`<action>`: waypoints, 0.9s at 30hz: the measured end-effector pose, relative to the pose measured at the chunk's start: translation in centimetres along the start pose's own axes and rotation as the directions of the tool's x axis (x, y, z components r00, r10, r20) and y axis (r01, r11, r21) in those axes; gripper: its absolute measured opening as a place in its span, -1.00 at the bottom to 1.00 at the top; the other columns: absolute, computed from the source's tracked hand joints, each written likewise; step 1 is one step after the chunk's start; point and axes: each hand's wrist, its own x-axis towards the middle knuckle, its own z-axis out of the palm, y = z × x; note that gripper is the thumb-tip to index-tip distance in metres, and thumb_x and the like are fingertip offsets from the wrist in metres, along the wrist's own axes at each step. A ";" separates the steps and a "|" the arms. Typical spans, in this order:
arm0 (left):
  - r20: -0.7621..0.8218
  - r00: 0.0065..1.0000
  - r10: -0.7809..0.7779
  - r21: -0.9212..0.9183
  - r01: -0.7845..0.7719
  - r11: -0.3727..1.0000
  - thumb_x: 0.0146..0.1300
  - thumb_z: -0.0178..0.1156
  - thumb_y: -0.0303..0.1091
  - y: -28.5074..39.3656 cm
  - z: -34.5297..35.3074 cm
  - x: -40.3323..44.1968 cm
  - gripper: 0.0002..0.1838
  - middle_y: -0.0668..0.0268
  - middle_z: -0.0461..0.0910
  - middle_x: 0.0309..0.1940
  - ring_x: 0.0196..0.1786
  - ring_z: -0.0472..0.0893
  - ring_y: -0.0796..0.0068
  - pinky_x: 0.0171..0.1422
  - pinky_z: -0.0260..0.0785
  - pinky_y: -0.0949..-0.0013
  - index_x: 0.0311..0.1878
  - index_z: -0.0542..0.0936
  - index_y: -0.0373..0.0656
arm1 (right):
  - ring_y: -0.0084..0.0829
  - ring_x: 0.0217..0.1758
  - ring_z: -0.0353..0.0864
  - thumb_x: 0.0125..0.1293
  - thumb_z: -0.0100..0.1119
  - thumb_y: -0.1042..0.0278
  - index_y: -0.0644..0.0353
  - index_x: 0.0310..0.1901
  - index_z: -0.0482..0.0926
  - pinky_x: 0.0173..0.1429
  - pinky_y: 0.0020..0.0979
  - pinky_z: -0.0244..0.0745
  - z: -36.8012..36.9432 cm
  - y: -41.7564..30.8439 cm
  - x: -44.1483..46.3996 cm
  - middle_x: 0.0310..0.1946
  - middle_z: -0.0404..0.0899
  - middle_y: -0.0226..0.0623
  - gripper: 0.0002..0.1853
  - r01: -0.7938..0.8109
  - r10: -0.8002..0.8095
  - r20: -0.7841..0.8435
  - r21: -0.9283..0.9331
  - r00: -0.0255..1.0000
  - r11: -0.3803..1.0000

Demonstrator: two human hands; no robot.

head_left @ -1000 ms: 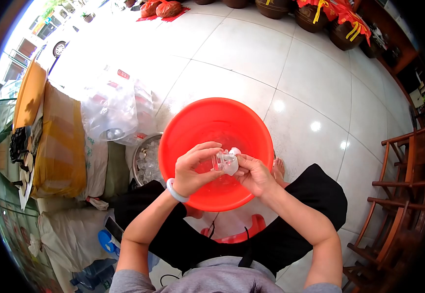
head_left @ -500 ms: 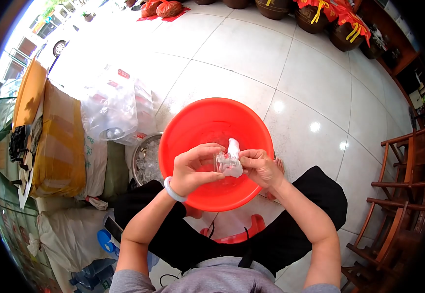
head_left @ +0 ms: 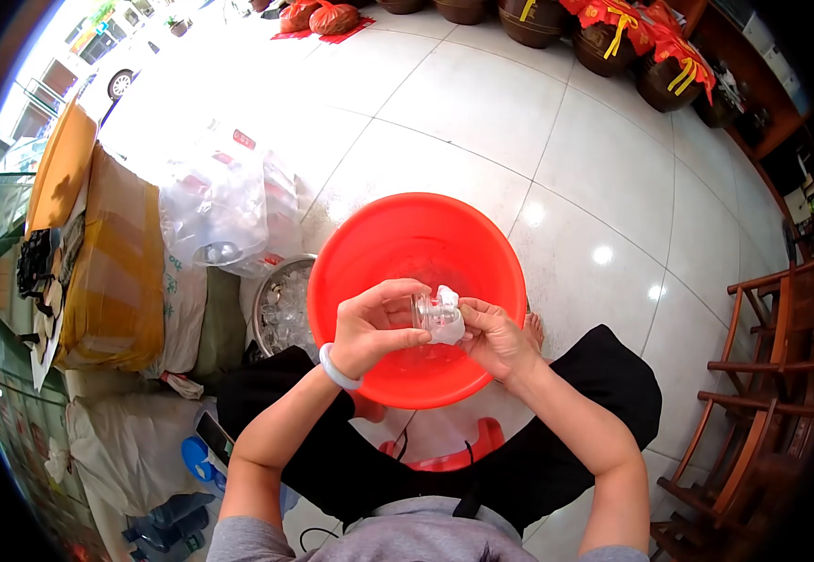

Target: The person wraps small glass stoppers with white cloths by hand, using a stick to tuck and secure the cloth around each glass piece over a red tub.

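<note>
1. Pale floor tiles (head_left: 613, 201) surround a red basin (head_left: 369, 245).
2. Over it, the left hand (head_left: 367, 326) grips a small clear vessel (head_left: 422, 309) between thumb and fingers.
3. Its long axis seems to run left–right; the right hand (head_left: 498, 339) pinches white cloth (head_left: 447, 330) at its right end.

From where I stand, the person's two forearms (head_left: 285, 417) point forward and inward. The left hand (head_left: 366, 328) curves in a grip; the right hand (head_left: 500, 344), close beside it, makes a pinch.
</note>
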 end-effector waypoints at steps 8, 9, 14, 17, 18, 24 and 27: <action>0.039 0.991 0.131 0.159 -0.135 0.978 -0.09 0.34 -0.67 -0.4 0.1 0.2 -0.48 0.05 0.39 0.08 0.13 0.45 0.29 0.19 0.42 0.26 0.03 0.46 -0.36 | -0.73 -0.47 0.28 0.30 0.06 0.35 0.26 -0.12 0.51 -0.37 -0.66 0.25 -0.7 0.0 0.2 -0.33 0.52 -0.46 -0.80 -0.029 0.029 0.023 0.019 0.999 0.999; 0.044 0.990 0.136 0.171 -0.142 0.975 -0.09 0.34 -0.67 -0.4 0.1 0.2 -0.48 0.05 0.39 0.08 0.13 0.46 0.29 0.19 0.42 0.26 0.02 0.46 -0.37 | -0.73 -0.47 0.28 0.30 0.06 0.35 0.26 -0.12 0.51 -0.37 -0.66 0.25 -0.7 -0.3 0.2 -0.33 0.52 -0.46 -0.80 -0.028 0.027 0.022 0.019 0.999 0.999; 0.046 0.976 0.213 0.313 -0.216 0.925 -0.11 0.36 -0.64 -0.2 0.2 0.2 -0.47 0.06 0.41 0.06 0.11 0.48 0.29 0.15 0.45 0.27 0.02 0.47 -0.35 | -0.66 -0.47 0.29 0.28 0.09 0.37 0.27 -0.20 0.54 -0.33 -0.56 0.28 0.6 -1.8 0.0 -0.43 0.50 -0.46 -0.84 0.194 -0.240 0.005 -0.605 0.971 0.772; 0.050 0.964 0.260 0.381 -0.259 0.888 -0.13 0.38 -0.62 -0.2 0.2 0.1 -0.46 0.07 0.43 0.04 0.09 0.50 0.29 0.13 0.47 0.28 0.02 0.47 -0.33 | -0.65 -0.50 0.28 0.27 0.10 0.38 0.27 -0.23 0.54 -0.33 -0.57 0.28 1.3 -1.9 -0.3 -0.47 0.48 -0.47 -0.85 0.174 -0.221 -0.024 -0.539 0.975 0.824; 0.048 0.959 0.278 0.391 -0.274 0.879 -0.13 0.38 -0.61 -0.2 0.2 0.1 -0.46 0.07 0.44 0.03 0.07 0.51 0.29 0.12 0.48 0.29 0.02 0.48 -0.32 | -0.65 -0.50 0.28 0.27 0.10 0.38 0.27 -0.23 0.54 -0.33 -0.57 0.28 1.3 -1.8 -0.2 -0.47 0.48 -0.47 -0.85 0.174 -0.221 -0.023 -0.540 0.975 0.824; 0.052 0.961 0.273 0.446 -0.267 0.854 -0.14 0.40 -0.56 0.1 0.3 0.0 -0.47 0.11 0.48 0.00 0.04 0.53 0.32 0.08 0.50 0.32 0.00 0.50 -0.30 | -0.72 -0.52 0.25 0.29 0.07 0.34 0.25 -0.23 0.53 -0.39 -0.61 0.24 1.1 -1.3 -0.1 -0.50 0.45 -0.52 -0.84 0.033 -0.039 -0.032 -0.190 0.999 0.981; 0.049 0.958 0.281 0.415 -0.275 0.867 -0.14 0.41 -0.55 0.2 0.5 0.0 -0.48 0.11 0.49 -0.01 0.02 0.54 0.32 0.07 0.51 0.33 -0.02 0.51 -0.30 | -0.75 -0.54 0.20 0.30 0.04 0.32 0.24 -0.20 0.51 -0.40 -0.64 0.20 1.3 -1.1 -0.1 -0.52 0.43 -0.56 -0.83 -0.030 0.025 -0.040 -0.129 0.999 0.991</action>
